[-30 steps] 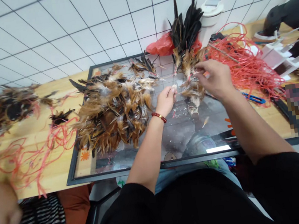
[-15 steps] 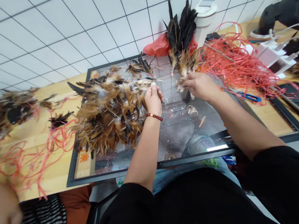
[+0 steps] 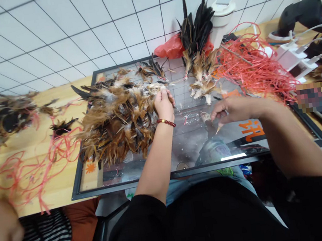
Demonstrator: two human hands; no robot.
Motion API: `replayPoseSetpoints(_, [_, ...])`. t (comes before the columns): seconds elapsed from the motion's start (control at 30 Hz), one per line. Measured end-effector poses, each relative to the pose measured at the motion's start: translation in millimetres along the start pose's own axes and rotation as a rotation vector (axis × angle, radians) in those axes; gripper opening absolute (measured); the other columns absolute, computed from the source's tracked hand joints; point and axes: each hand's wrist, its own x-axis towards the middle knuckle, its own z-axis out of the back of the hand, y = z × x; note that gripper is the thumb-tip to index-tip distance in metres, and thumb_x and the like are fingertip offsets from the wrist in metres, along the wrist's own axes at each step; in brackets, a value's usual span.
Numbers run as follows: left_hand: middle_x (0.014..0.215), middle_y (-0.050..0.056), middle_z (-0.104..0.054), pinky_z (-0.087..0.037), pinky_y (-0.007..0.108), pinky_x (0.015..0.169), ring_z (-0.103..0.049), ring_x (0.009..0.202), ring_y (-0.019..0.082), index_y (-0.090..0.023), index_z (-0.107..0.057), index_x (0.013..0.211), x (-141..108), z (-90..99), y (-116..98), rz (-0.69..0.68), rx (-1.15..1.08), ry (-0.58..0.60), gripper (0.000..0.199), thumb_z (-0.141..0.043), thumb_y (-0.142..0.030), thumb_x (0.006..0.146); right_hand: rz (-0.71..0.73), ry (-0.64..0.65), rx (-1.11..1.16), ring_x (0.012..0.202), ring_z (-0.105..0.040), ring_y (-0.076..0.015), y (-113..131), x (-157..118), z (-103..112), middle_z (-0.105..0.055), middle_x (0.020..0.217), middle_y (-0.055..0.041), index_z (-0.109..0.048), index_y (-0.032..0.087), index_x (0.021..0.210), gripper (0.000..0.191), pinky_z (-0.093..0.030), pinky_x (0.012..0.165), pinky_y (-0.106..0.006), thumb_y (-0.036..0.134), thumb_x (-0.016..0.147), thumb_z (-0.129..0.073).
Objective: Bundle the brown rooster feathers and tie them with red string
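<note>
My left hand (image 3: 164, 102), with a dark red bead bracelet (image 3: 166, 123) at the wrist, is closed around some brown feathers at the right edge of a large feather pile (image 3: 119, 122). Only bits of what it grips show beside the fingers. Over the glass panel (image 3: 188, 148), my right hand (image 3: 226, 110) has its fingers curled together. A small pale feather (image 3: 218, 130) lies right at its thumb tip; whether it is pinched is hidden. Behind this hand rests a feather bundle (image 3: 202, 73) with pale lower ends and long black feathers (image 3: 196, 29) above.
Tangled pink plastic strips (image 3: 254, 64) lie at right, near white chargers (image 3: 291, 56) and cables. A white-lidded container (image 3: 222, 13) and red plastic bag (image 3: 169, 47) stand by the tiled wall. More feathers (image 3: 3, 115) and pink strips (image 3: 43, 171) are at left, beside another person's arm (image 3: 1, 236).
My right hand has left the feather bundle and come down toward me, to the small feather on the glass. My left hand has stayed in place, still closed on its feathers.
</note>
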Motion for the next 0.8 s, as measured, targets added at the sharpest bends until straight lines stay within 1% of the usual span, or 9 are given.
replayPoseSetpoints(0.1, [0.061,-0.005,-0.050,-0.037,0.018,0.047,-0.045,0.049,0.005,-0.020,-0.059,0.085,2.9,0.5,0.4,-0.038,-0.017,0.004,0.036,-0.053,-0.051,0.102,0.050,-0.005,-0.010,0.078,-0.068,-0.0166,4.5,-19.6,-8.6,-0.073,0.083,-0.0016,-0.076,0.023,0.083,0.014,-0.054,0.074,-0.032,0.030,0.088,-0.065])
replayPoseSetpoints(0.17, [0.061,-0.005,-0.050,-0.037,0.019,0.048,-0.045,0.049,0.005,-0.021,-0.063,0.088,4.3,0.7,-1.2,-0.078,-0.027,0.023,0.037,-0.055,-0.055,0.100,0.068,-0.105,-0.053,0.084,-0.069,-0.0192,12.8,-18.6,-14.4,-0.072,0.085,-0.0040,-0.072,0.022,0.081,0.019,-0.057,0.081,-0.037,0.029,0.092,-0.059])
replayPoseSetpoints(0.23, [0.062,-0.004,-0.050,-0.037,0.020,0.049,-0.045,0.050,0.006,-0.022,-0.065,0.091,4.9,0.7,-4.4,-0.121,-0.024,0.029,0.039,-0.056,-0.058,0.098,0.035,-0.303,-0.108,0.099,-0.070,-0.0248,29.2,-2.9,-24.7,-0.075,0.099,-0.0084,-0.073,0.022,0.094,0.018,-0.057,0.092,-0.045,0.032,0.095,-0.057])
replayPoseSetpoints(0.3, [0.063,-0.004,-0.050,-0.037,0.021,0.051,-0.044,0.050,0.006,-0.022,-0.066,0.093,4.9,1.0,-8.9,-0.158,-0.025,0.006,0.040,-0.054,-0.060,0.099,-0.063,-0.524,-0.177,0.128,-0.062,-0.0322,53.7,25.6,-42.3,-0.071,0.132,-0.0159,-0.069,0.019,0.125,0.034,-0.049,0.111,-0.055,0.032,0.098,-0.052])
replayPoseSetpoints(0.33, [0.064,-0.004,-0.049,-0.037,0.021,0.051,-0.044,0.050,0.006,-0.022,-0.065,0.092,4.9,1.4,-11.3,-0.176,-0.032,-0.018,0.041,-0.053,-0.060,0.099,-0.098,-0.564,-0.210,0.141,-0.054,-0.0345,66.9,42.6,-53.3,-0.063,0.147,-0.0187,-0.063,0.016,0.137,0.044,-0.042,0.119,-0.058,0.033,0.099,-0.050])
replayPoseSetpoints(0.43, [0.065,-0.004,-0.048,-0.037,0.021,0.053,-0.043,0.051,0.007,-0.021,-0.063,0.092,5.3,3.2,-16.8,-0.223,-0.051,-0.087,0.042,-0.049,-0.059,0.101,-0.151,-0.372,-0.263,0.161,-0.026,-0.0394,96.4,86.6,-85.8,-0.029,0.172,-0.0228,-0.043,0.002,0.157,0.079,-0.023,0.132,-0.056,0.055,0.099,-0.050])
replayPoseSetpoints(0.53, [0.066,-0.004,-0.047,-0.036,0.021,0.053,-0.042,0.052,0.007,-0.021,-0.062,0.090,5.7,4.5,-18.1,-0.251,-0.054,-0.126,0.042,-0.046,-0.059,0.102,-0.324,-0.324,-0.238,0.164,-0.014,-0.0415,95.8,93.7,-105.5,-0.017,0.174,-0.0245,-0.032,-0.001,0.162,0.099,-0.012,0.133,-0.060,0.072,0.097,-0.037])
replayPoseSetpoints(0.67, [0.064,-0.006,-0.045,-0.034,0.020,0.051,-0.040,0.051,0.006,-0.021,-0.060,0.087,3.7,2.6,-15.0,-0.232,-0.054,-0.097,0.041,-0.047,-0.058,0.101,-0.633,-0.487,-0.256,0.162,-0.014,-0.0462,70.0,31.8,-118.6,-0.018,0.172,-0.0303,-0.026,-0.003,0.163,0.112,-0.011,0.130,-0.068,0.083,0.092,-0.029])
replayPoseSetpoints(0.8, [0.064,-0.006,-0.046,-0.033,0.019,0.050,-0.040,0.051,0.006,-0.021,-0.057,0.083,0.7,-0.4,-11.8,-0.190,-0.044,-0.064,0.039,-0.048,-0.055,0.101,-0.923,-0.553,-0.284,0.161,-0.019,-0.0488,58.6,-86.3,-129.8,-0.027,0.169,-0.0321,-0.026,0.000,0.164,0.116,-0.008,0.128,-0.073,0.087,0.088,-0.023])
